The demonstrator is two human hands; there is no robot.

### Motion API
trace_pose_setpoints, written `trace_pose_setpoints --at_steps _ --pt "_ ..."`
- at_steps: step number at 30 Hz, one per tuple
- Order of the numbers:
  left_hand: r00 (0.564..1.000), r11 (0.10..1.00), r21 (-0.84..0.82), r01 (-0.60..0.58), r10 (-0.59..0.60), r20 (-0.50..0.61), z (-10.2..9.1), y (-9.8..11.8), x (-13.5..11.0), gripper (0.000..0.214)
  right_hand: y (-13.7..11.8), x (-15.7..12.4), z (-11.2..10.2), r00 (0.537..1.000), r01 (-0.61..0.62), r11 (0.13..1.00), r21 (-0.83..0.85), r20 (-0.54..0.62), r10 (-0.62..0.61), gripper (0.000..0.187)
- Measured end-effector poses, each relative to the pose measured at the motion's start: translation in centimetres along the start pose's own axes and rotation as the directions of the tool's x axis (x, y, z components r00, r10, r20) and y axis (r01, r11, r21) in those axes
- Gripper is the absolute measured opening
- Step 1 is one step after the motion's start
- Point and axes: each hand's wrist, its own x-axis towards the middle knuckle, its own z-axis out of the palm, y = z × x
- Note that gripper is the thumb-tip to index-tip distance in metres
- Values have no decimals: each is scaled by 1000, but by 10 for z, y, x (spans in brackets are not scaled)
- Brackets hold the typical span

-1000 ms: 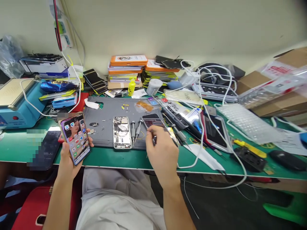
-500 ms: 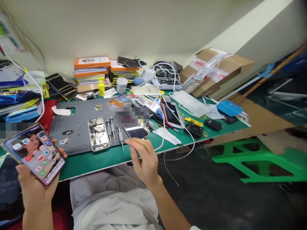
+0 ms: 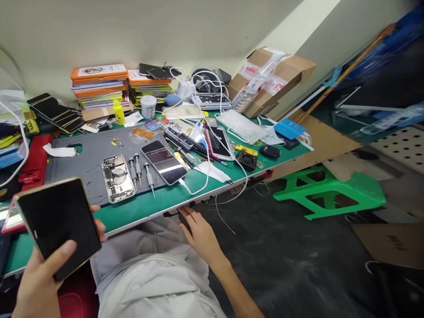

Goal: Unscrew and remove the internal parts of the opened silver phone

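Note:
In my left hand [image 3: 49,269] is a smartphone [image 3: 62,221] with a dark screen, the thumb lying over its glass and fingertips curled round its right edge. My right hand [image 3: 200,234] is at the table's front edge, fingers stretched toward a dark part under the rim; whether they touch it is unclear. It holds nothing I can see. Between the hands, an opened phone [image 3: 118,179] with bare inner parts lies on a grey work mat [image 3: 89,152]. Several small screwdrivers [image 3: 149,179] lie beside it. Another phone [image 3: 164,162], plugged into a white cable, rests to their right.
Stacked orange-and-yellow boxes [image 3: 99,81], a white jar [image 3: 148,107] and a cardboard box [image 3: 281,79] stand at the back. Pens and tools, a small black fan [image 3: 246,160] and loose cables crowd the right side. A green stool [image 3: 331,192] stands on the floor.
The phone in my left hand has gone from a lit home screen to dark, and my thumb now lies across it. My right hand has dropped from above the mat's edge to the table rim.

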Motion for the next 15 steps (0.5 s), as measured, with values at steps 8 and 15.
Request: trace_pose_setpoints --at_steps 8,15 --pt "705 323 671 -668 -13 709 52 4 -16 57 10 -10 4 995 67 997 -44 75 -64 21" --pt "638 108 644 -757 -87 765 62 -14 -17 70 8 -58 -20 993 114 993 -17 27 -114 21"
